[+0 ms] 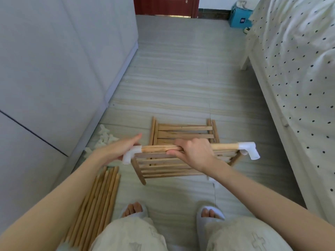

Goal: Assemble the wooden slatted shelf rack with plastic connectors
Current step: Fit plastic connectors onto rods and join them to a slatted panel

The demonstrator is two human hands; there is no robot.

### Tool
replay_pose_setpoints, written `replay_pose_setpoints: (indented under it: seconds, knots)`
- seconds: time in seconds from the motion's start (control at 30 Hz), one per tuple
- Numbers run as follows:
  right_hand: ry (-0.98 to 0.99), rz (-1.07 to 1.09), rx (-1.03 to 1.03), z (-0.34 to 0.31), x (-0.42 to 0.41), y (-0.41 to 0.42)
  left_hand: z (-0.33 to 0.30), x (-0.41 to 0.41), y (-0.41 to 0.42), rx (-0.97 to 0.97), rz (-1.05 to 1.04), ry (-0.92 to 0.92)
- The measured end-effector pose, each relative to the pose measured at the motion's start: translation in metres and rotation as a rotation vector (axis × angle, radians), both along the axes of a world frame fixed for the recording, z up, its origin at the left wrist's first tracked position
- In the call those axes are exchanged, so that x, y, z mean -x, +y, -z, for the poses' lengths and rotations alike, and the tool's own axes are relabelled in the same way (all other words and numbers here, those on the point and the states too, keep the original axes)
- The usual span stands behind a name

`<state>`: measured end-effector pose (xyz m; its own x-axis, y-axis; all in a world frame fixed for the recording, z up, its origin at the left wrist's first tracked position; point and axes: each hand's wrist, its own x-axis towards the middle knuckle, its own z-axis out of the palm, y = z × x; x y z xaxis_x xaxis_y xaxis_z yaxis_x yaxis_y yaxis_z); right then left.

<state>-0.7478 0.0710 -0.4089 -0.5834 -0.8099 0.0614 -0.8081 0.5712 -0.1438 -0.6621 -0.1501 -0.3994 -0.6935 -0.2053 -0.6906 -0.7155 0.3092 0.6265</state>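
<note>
Floor [181, 78] lies bare ahead, wardrobe [54, 60] on my left and bed [299, 69] on my right; a second slatted panel [183, 131] lies flat beyond; loose rods [97, 200] wait by my left foot, spare connectors [105, 136] against the wardrobe, so most joining remains, I judge; my right hand [192, 153] clenches the held panel's rail [159, 148]; my left hand [123, 151] grips its left connector [130, 154]; the right connector [249, 149] is already fitted.

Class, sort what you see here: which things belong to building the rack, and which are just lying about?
Part of the job:
round rod
white connectors
slatted panel
second panel on floor
spare rods
left hand
right hand

Just lying about:
bed
blue box
cabinet
</note>
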Motion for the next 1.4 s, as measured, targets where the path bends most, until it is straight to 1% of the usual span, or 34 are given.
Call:
replay_pose_setpoints:
  seconds: [0.1,0.17,0.2,0.27,0.3,0.37,0.43,0.5,0.57,0.63,0.7,0.77,0.93,1.03,1.1,1.17,1.2,1.3,1.4]
  knots:
    - [-0.015,0.003,-0.019,0.002,0.001,-0.002,0.002,0.014,0.012,0.314,0.202,-0.022]
    - [-0.087,0.009,-0.022,0.000,0.001,-0.005,0.005,0.021,0.020,0.420,0.301,-0.030]
    - [-0.151,0.013,-0.006,-0.003,0.003,-0.005,0.007,0.023,0.022,0.441,0.313,-0.026]
    - [-0.264,0.013,0.042,-0.011,0.013,0.003,0.009,0.024,0.022,0.461,0.303,-0.013]
    - [-0.273,0.018,0.043,-0.016,0.021,0.012,0.010,0.025,0.020,0.460,0.306,-0.009]
    - [-0.238,0.076,-0.032,-0.024,0.044,0.036,0.011,0.026,0.018,0.450,0.314,-0.005]
    - [-0.250,0.217,-0.143,-0.028,0.065,0.068,0.011,0.026,0.018,0.443,0.321,-0.004]
    - [-0.368,0.379,-0.185,-0.025,0.077,0.095,0.010,0.029,0.019,0.442,0.304,-0.011]
    - [-0.524,0.499,-0.125,-0.018,0.080,0.110,0.012,0.030,0.019,0.423,0.266,0.004]
    - [-0.647,0.566,-0.049,-0.013,0.078,0.113,0.014,0.029,0.018,0.396,0.237,0.027]
    - [-0.723,0.580,-0.049,-0.013,0.077,0.112,0.018,0.025,0.019,0.414,0.219,0.064]
    - [-0.737,0.579,-0.083,-0.012,0.077,0.111,0.023,0.020,0.020,0.459,0.220,0.109]
    - [-0.615,0.574,-0.072,-0.005,0.076,0.112,0.031,0.014,0.020,0.545,0.217,0.185]
    - [-0.577,0.580,-0.056,-0.006,0.073,0.113,0.029,0.013,0.021,0.557,0.243,0.192]
    - [-0.575,0.589,-0.023,-0.006,0.071,0.114,0.025,0.012,0.023,0.539,0.218,0.205]
    - [-0.609,0.636,0.095,-0.007,0.069,0.114,0.021,0.012,0.023,0.510,0.188,0.199]
    - [-0.658,0.680,0.221,-0.007,0.068,0.114,0.019,0.012,0.023,0.488,0.178,0.188]
    - [-0.870,0.840,0.687,-0.003,0.057,0.125,0.016,0.016,0.020,0.429,0.170,0.156]
    - [-0.988,1.002,0.968,0.013,0.039,0.144,0.015,0.021,0.017,0.413,0.180,0.152]
